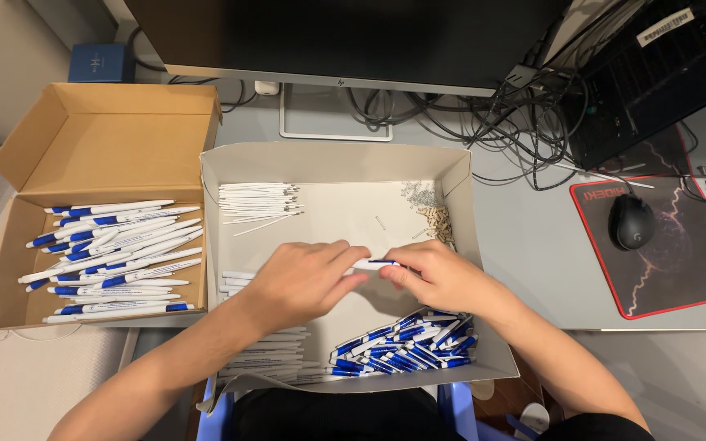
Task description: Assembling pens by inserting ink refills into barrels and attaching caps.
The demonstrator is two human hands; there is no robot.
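pens: white, blue grips | carton: brown | mouse pad: black, red border

Both bare forearms reach up from the lower edge and converge at centre, the left hand palm-down with curled fingers, the right hand facing it, fingertips of both pinched together.

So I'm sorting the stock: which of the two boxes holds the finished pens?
The brown cardboard box on the left, apart from both hands. Its pens are whole, white with blue grips; the pale box under the hands holds separate parts in piles.
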